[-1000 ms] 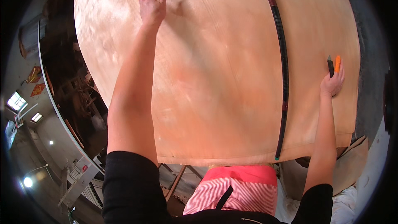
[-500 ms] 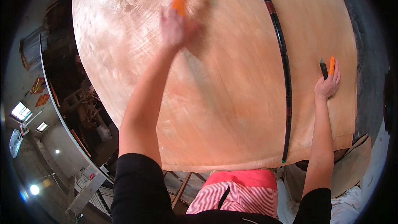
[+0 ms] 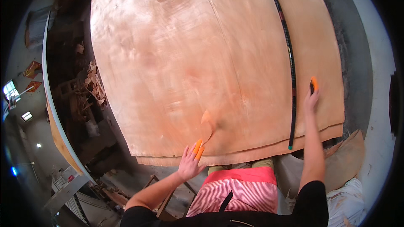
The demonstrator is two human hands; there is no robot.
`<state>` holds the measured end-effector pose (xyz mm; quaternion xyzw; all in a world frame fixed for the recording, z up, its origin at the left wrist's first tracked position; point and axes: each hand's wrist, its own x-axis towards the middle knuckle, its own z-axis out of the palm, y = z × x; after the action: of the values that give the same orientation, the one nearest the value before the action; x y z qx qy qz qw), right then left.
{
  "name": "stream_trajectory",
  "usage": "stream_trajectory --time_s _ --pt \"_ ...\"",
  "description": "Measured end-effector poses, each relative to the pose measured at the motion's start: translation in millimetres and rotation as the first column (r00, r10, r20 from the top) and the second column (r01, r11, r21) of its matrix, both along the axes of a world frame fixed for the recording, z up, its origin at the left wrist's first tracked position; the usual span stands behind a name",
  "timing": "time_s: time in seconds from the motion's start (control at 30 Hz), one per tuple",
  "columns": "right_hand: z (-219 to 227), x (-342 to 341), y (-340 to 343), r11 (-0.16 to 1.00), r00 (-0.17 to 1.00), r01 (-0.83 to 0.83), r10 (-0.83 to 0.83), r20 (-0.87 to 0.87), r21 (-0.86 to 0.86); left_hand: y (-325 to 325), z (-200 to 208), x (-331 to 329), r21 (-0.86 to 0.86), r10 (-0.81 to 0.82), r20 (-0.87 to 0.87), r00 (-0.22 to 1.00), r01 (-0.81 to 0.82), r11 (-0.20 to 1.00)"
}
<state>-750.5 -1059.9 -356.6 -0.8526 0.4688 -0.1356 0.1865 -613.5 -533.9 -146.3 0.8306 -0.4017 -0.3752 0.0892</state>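
Observation:
A broad sheet of pale tan wood veneer (image 3: 168, 80) lies before me, with another layer showing under its near edge. My left hand (image 3: 190, 164) is at that edge, fingers stretched out and thumb apart, with orange covers on some fingers. Just beyond its fingertips is a small curled veneer scrap (image 3: 206, 120); whether they touch it is unclear. My right hand (image 3: 312, 98), also with an orange finger cover, is closed around a small dark knife (image 3: 312, 86) over the sheet's right part. Between the hands runs a long black rod (image 3: 292, 73) with reddish bands.
A thin seam (image 3: 223, 38) runs down the sheet. Veneer scraps (image 3: 96, 86) are heaped on the dark floor at left. A brown sack (image 3: 347, 155) and a white bag (image 3: 347, 201) are at lower right. A pale long-edged panel (image 3: 45, 59) stands far left.
My left hand has come from the far part of the sheet back to its near edge. The right hand with the knife has shifted left and slightly nearer. The view has shifted.

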Motion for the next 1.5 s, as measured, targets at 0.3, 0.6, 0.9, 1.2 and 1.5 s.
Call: stream_trajectory --time_s 0.3,0.6,0.9,1.2,1.5 --pt "115.8 -18.5 174.2 0.984 0.951 -0.078 0.122 -0.285 0.161 82.6 54.5 -110.3 0.008 0.198 0.039 0.979 -0.198 0.98" --pt "293.7 -97.7 264.5 0.978 0.967 -0.194 0.204 -0.155 0.079 186.5 124.3 -119.7 -0.08 0.272 0.235 0.933 -0.26 0.962" --pt "355.3 -159.5 396.4 0.897 0.902 -0.426 0.413 0.121 0.116 297.9 172.0 -214.2 -0.201 0.563 0.339 0.753 -0.527 0.826" --pt "390.9 -162.9 514.2 0.762 0.795 -0.607 0.582 0.172 0.227 399.7 176.6 -311.7 -0.162 0.783 0.272 0.559 -0.776 0.61" --pt "435.3 -102.6 636.5 0.646 0.679 -0.73 0.724 0.121 0.224 519.7 155.6 -238.9 -0.403 0.971 0.232 0.061 -0.902 0.153"
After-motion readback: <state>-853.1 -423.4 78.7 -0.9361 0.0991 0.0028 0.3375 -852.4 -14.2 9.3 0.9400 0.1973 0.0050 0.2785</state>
